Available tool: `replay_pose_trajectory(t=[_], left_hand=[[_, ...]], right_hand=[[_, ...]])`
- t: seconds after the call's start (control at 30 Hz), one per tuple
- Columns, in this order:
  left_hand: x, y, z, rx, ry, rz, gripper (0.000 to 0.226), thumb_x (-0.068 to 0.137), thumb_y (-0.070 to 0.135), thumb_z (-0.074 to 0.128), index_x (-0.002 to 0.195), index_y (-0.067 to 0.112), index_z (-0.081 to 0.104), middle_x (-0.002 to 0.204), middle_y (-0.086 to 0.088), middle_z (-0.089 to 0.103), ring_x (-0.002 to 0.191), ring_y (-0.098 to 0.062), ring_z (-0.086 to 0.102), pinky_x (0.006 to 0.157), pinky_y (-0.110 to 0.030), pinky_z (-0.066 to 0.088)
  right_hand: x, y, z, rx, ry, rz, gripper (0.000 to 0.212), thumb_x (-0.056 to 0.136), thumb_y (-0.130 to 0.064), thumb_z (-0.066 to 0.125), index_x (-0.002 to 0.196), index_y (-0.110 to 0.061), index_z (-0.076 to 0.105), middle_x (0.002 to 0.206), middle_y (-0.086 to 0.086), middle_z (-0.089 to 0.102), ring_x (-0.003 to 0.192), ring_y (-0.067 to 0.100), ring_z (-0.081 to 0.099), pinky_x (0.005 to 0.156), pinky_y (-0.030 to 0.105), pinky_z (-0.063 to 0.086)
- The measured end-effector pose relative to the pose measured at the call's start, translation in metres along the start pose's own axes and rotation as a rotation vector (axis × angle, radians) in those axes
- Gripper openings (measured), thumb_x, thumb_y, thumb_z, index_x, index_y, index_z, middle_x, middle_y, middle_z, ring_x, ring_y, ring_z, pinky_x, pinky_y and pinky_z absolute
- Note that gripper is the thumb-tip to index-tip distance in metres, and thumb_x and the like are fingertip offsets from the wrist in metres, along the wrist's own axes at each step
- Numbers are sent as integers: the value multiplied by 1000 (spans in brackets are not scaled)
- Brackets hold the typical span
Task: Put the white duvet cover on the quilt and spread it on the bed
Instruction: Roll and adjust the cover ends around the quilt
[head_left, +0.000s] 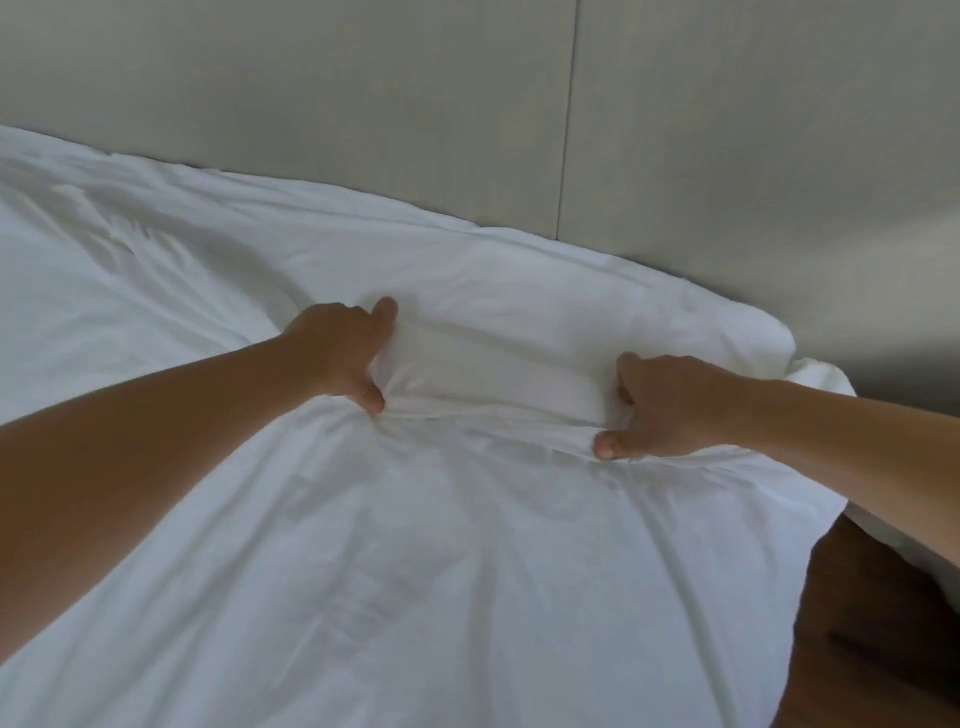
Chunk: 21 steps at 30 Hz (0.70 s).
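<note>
White duvet cover (415, 545) spread over most of the bed, running from 9 o'clock across to 3 o'clock and down to 6 o'clock, wrinkled, with a raised padded band near the far edge at about 12 o'clock. Quilt itself not separately visible; probably inside, judging by the puffed corner (748, 332) at 2 o'clock.

Left hand (337, 353) at roughly 11 o'clock of centre, fingers (385, 309) curled into the cloth, thumb tucked under a gathered fold, gripping a bunch of the cover. Right hand (670, 410) at about 2 o'clock, likewise curled and pinching a fold, thumb tip pressed along the lower crease. Stretch of cloth between the two hands pulled fairly taut, its long axis lying left to right, parallel to the padded wall panel (467, 104) behind.

Both hands set along the same band, right hand nearer the puffed corner, left hand nearer the middle of the bed. Likely next: tugging or shaking this edge toward the wall to seat the filling and smooth wrinkles fanning toward 6 o'clock. Dark floor (883, 623) showing at 4 o'clock.
</note>
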<state>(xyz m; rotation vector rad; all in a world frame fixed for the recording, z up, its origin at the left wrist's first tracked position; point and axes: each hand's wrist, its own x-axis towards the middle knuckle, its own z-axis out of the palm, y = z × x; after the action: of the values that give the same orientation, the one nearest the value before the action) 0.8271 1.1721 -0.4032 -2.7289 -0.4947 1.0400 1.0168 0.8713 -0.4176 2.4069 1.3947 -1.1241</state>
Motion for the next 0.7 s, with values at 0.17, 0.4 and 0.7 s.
replay_pose_trajectory(t=[0.17,0.4,0.7], left_hand=[[6,-17,23,214,442,371,90,59,76,77,129,26,51,106,-1,51,95,-23,51,77,-35,44],[-24,-15,56,-122,678,321,36,73,45,69,100,26,54,70,-2,66,56,-29,68,46,-36,54],[-68,14,52,-588,120,-23,81,74,41,76,135,28,25,84,8,62,74,-22,62,70,-33,48]], right_hand=[[-3,-10,16,-210,213,-75,83,77,-81,58,130,-21,36,122,1,51,116,27,54,91,38,43],[-13,-19,56,-281,590,-152,41,79,-49,67,106,-17,61,74,4,65,54,31,65,47,29,41],[-58,-45,75,-18,312,-184,38,97,-55,36,111,-19,35,92,0,44,74,28,56,66,35,41]])
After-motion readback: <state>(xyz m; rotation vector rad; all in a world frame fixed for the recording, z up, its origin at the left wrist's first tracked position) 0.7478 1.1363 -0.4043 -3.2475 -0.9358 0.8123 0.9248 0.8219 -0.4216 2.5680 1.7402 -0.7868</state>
